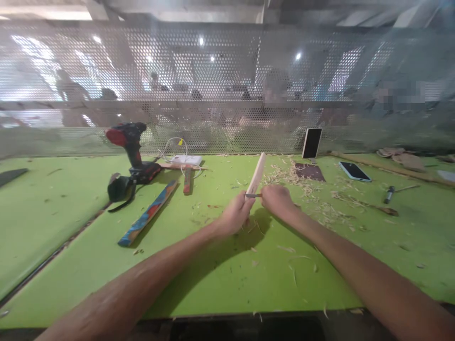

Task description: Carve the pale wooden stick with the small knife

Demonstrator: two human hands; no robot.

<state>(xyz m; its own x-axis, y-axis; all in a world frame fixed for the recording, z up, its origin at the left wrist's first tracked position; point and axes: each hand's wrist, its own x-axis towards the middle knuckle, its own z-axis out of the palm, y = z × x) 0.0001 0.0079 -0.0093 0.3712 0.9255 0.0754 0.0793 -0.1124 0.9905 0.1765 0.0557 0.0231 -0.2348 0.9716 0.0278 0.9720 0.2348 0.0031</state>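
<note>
My left hand is closed around the lower part of a pale wooden stick, which points up and away from me, tilted a little right. My right hand is a fist around the handle of a small carving knife; only a bit of the handle shows. The grey knife blade lies crosswise on the stick, just above my left thumb. Thin wood shavings are scattered on the green table, thickest to the right of the stick.
A red and black cordless drill stands left, beside a painted wooden strip and a shorter painted piece. A white box with a cable, a propped phone, brown sandpaper and another phone lie toward the perforated screen.
</note>
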